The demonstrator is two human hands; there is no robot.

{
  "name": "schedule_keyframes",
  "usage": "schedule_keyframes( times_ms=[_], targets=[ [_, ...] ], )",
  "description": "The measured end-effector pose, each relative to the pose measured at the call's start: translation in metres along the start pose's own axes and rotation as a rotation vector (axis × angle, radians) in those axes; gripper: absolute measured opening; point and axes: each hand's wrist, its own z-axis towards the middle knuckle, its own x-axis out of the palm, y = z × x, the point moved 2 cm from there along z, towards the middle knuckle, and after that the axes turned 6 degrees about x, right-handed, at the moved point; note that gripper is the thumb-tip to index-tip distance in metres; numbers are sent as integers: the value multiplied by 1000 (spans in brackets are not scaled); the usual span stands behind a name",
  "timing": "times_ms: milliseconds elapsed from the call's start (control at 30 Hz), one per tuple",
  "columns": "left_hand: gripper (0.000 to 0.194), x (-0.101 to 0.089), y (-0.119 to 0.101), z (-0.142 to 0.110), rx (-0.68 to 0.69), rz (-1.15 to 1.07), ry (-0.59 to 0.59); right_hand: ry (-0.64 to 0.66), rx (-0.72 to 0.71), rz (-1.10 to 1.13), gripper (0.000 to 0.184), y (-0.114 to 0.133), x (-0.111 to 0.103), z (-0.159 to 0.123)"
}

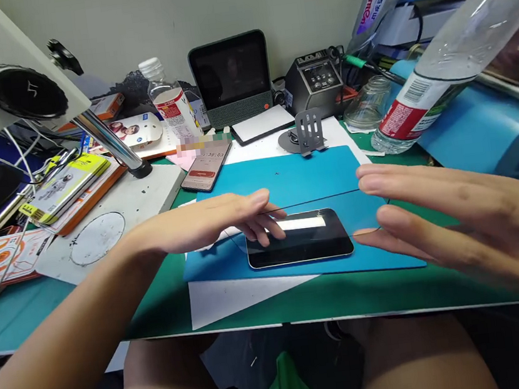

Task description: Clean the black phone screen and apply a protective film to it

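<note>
A clear screen protector (360,210) with a thin dark outline spans the space between my hands, above a black-faced phone (311,250). The phone lies flat on a blue mat (281,182), a bright reflection across its top. My left hand (224,218) reaches over the phone's left end, fingers bent at the protector's edges; their exact contact is hard to make out. My right hand (446,216) is at the other end, with fingertips by the far edge and thumb by the near edge.
Behind the mat are a lit phone (207,165), a grey metal stand (310,132) and a dark display (232,78). A microscope (12,73) rises at the left. Bottles (451,63) and a blue machine (473,130) crowd the right. White paper (234,298) sticks out under the mat.
</note>
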Motion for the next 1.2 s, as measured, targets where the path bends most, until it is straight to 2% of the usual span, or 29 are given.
schedule_keyframes(
  times_ms=[33, 100, 267, 367, 467, 567, 633, 667, 733, 833, 967, 1200],
  targets=[
    [58, 2, 1, 0, -7, -46, 25, -16, -18, -18, 68, 8, -8, 0],
    [57, 5, 4, 0, -28, -99, 39, -62, -93, -68, 72, 13, -12, -2],
    [58, 6, 11, 3, 1, -121, 28, -163, -260, -159, 84, -1, -1, -4],
    [56, 4, 12, 2, 18, -104, 6, -137, -284, -164, 85, -5, -3, -4],
    [53, 6, 12, -4, 11, -70, -129, -212, -144, -22, 92, -2, -10, -5],
    [50, 12, 15, -10, -12, 100, -365, -284, 154, 276, 78, -3, -13, -5],
    [53, 19, 20, -10, 28, 277, -496, -199, 257, 423, 63, -10, -8, -3],
    [56, 23, 22, -9, 75, 367, -534, -139, 256, 449, 57, -14, -5, -1],
    [59, 29, 28, -6, 179, 541, -556, -37, 192, 432, 52, -26, 4, 3],
    [57, 33, 36, -2, 278, 715, -544, 46, 138, 343, 56, -41, 17, 4],
    [59, 36, 41, -2, 283, 758, -531, 93, 148, 327, 56, -44, 26, 1],
    [60, 45, 40, 0, 276, 757, -477, 126, 92, 298, 57, -36, 29, -2]
  ],
)
